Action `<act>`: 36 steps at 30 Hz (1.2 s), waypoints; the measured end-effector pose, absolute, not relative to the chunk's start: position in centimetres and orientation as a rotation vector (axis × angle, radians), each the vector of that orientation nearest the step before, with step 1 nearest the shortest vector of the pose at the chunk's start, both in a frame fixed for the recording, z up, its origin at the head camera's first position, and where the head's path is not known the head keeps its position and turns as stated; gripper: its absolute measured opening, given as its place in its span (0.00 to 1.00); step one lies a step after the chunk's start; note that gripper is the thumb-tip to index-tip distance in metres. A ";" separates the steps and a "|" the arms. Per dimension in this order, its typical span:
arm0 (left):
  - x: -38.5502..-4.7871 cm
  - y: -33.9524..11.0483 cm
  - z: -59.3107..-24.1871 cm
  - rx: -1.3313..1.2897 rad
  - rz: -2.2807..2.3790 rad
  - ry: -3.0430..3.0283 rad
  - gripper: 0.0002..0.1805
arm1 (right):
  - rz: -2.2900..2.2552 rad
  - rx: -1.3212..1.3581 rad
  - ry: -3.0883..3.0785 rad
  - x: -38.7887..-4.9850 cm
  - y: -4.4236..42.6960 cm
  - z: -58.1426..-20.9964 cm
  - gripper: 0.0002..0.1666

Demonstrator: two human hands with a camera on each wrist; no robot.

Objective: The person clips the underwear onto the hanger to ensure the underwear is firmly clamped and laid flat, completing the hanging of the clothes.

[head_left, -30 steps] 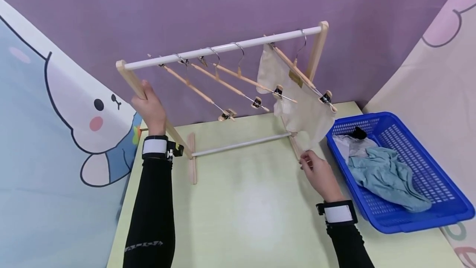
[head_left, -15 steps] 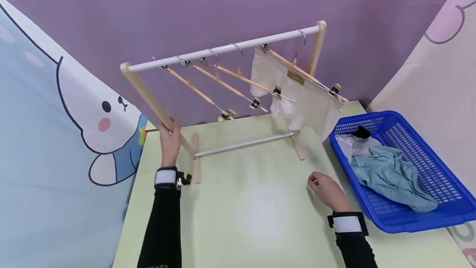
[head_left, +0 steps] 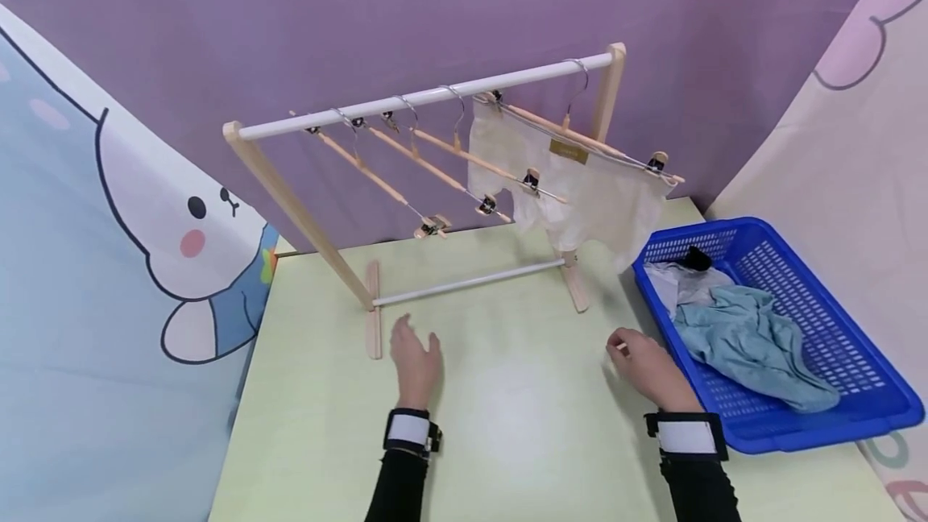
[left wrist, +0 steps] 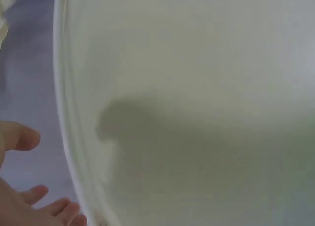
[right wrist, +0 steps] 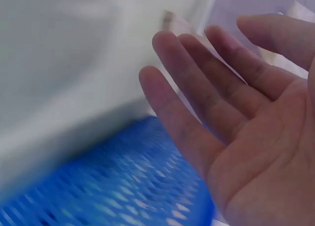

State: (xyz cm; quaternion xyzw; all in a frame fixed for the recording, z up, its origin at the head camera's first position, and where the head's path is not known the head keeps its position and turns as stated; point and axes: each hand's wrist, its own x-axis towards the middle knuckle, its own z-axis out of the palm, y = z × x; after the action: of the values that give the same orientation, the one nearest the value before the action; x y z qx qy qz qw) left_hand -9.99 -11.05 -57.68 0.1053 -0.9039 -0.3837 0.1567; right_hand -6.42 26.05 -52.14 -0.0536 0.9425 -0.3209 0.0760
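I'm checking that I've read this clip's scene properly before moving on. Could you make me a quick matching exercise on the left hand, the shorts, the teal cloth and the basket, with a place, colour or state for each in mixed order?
Things:
1. left hand
2. shorts
3. teal cloth
4. basket

Place, colour or state:
A. clipped to a hanger
B. blue, with slotted walls
C. above the table, holding nothing
D. lying crumpled inside item 4

Right pairs: 1-C, 2-A, 3-D, 4-B
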 end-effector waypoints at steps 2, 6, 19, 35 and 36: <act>-9.5 -9.3 -58.3 0.278 -1.163 -2.641 0.31 | -0.948 -0.180 2.859 -6.5 26.4 -51.1 0.09; -8.1 -6.1 -59.3 0.136 -1.113 -2.760 0.28 | -0.926 -0.210 2.915 -6.4 27.5 -49.0 0.10; -6.2 2.6 -60.1 -0.329 -0.523 -2.969 0.24 | -0.935 -0.165 2.981 -6.4 31.5 -45.1 0.23; -2.8 13.9 -58.2 -0.478 -2.263 -2.911 0.10 | -0.954 0.060 3.025 -6.5 37.3 -45.2 0.36; -2.7 14.5 -57.9 -0.446 -2.313 -2.899 0.09 | -0.956 0.065 3.040 -6.6 37.6 -45.2 0.35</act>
State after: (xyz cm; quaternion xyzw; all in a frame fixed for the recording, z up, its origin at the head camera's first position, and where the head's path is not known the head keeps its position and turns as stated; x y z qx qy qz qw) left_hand -2.71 14.48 -57.89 -0.1143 -0.7421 -0.5922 -0.2926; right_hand -6.57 37.55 -45.16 0.0203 0.9535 -0.2999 -0.0228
